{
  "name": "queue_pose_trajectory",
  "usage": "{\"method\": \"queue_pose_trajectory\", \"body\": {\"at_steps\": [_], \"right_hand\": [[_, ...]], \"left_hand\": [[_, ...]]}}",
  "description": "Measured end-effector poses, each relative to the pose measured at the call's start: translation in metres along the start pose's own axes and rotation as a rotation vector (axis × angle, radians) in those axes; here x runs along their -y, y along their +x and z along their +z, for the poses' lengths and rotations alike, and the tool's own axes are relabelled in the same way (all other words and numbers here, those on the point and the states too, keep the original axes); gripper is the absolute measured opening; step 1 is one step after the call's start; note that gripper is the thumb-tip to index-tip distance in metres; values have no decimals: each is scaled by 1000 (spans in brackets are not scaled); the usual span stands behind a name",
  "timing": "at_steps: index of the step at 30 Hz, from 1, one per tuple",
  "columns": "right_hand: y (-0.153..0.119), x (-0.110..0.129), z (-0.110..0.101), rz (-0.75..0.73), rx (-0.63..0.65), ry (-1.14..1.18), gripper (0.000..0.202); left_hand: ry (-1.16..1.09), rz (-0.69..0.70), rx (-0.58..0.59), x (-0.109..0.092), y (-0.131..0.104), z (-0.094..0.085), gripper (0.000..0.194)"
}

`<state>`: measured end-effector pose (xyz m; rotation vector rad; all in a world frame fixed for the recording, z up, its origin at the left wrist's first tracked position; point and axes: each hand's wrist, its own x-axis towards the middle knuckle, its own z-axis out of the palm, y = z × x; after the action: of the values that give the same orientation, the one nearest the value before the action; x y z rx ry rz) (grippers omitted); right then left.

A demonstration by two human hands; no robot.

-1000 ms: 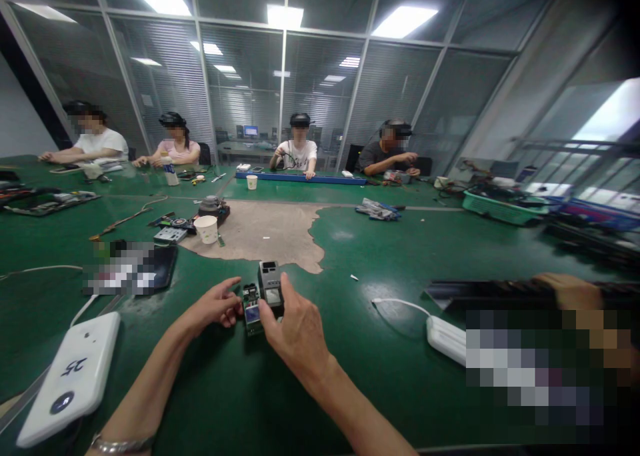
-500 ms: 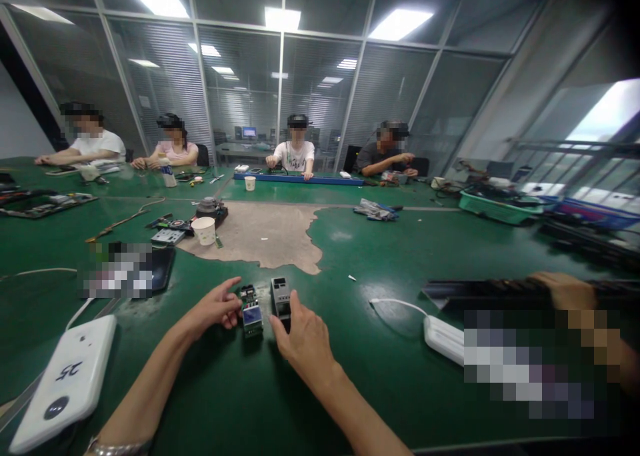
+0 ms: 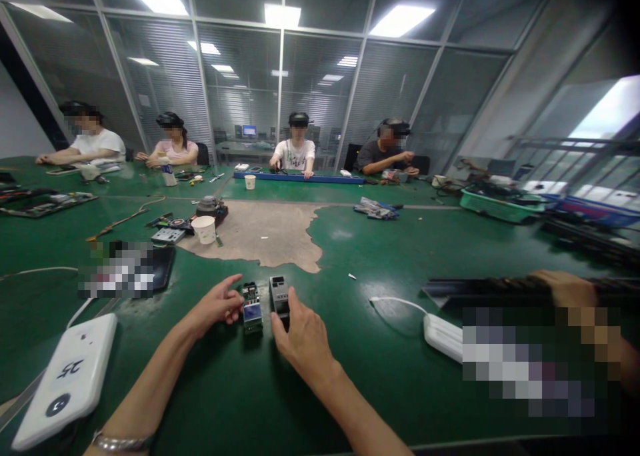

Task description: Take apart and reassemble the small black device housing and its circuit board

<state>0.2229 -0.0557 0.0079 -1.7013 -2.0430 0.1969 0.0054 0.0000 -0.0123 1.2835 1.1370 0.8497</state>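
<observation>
Grey, box-shaped, slotted casing point(image 3: 278, 288), one: just right of the green circuit module with a blue square screen point(image 3: 253, 312), by the glossy green tabletop point(image 3: 225, 396). A gap now shows between them, unlike a second ago, so we list two separate pieces. Our right hand point(image 3: 306, 326), reaching forward, pinches the casing between thumb and fingers. Our left hand point(image 3: 219, 304) points its index forward, other fingers curled; whether it touches the module, we cannot tell.

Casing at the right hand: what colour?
Grey casing, with dark openings at its far end; shows in the head view.
</observation>
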Motion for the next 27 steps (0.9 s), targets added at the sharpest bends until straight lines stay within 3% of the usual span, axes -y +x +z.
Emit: {"method": "queue_pose_trajectory", "body": {"at_steps": [7,12,17,21,27], "right_hand": [[3,12,-13,-51,-124,90,58],[4,35,-16,-124,-121,124,60],[6,51,-20,-156,-147,99,60],[7,58,-18,-152,-109,95,60],[6,65,-5,-128,-42,57,62]], "left_hand": [[-30,-34,-3,3,0,-4,83],[-13,-60,-32,1,-3,-5,80],[-57,-54,24,-5,-7,-3,83],[-79,-41,55,-7,-6,-3,80],[0,-24,-11,-4,-4,-7,76]]}}
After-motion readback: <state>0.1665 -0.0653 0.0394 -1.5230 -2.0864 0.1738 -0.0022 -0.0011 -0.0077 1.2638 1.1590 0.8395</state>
